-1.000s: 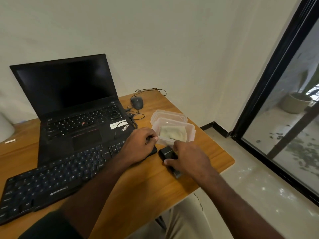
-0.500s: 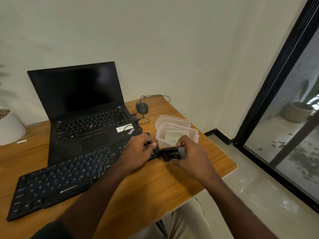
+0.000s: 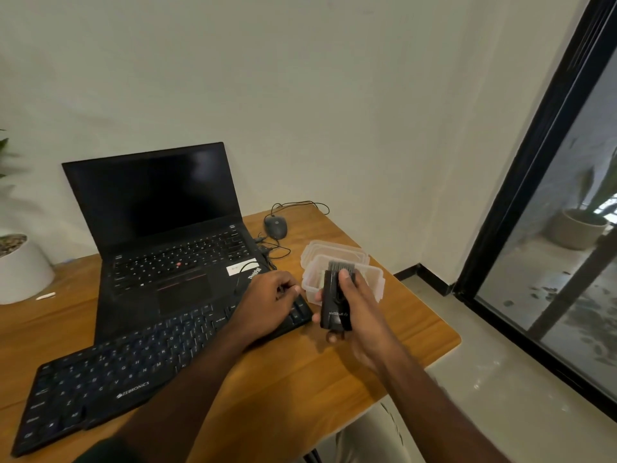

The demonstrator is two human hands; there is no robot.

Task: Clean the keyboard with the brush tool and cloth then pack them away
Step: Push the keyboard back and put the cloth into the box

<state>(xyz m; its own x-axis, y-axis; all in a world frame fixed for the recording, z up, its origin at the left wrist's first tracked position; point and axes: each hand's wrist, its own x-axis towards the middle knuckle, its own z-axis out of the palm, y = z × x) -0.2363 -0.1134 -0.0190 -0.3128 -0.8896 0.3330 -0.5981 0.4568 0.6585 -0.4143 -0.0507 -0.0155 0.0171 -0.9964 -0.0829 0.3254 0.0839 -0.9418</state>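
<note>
Over the table point(image 3: 290, 389), right hand point(image 3: 359, 315) hides container point(image 3: 374, 279) contents.

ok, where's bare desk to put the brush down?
Free: wood strip at the table front edge, between keyboard and the right corner, under the right hand holding the brush tool. Crowded: back right, with container, mouse and cable.

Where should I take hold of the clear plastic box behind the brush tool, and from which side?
Grip the clear plastic box by its two long side walls, coming from above. It stands open, lid off, so the rim is free for the fingers. The right hand holding the brush tool hangs in front of it, so probably approach from the far, wall side.
</note>
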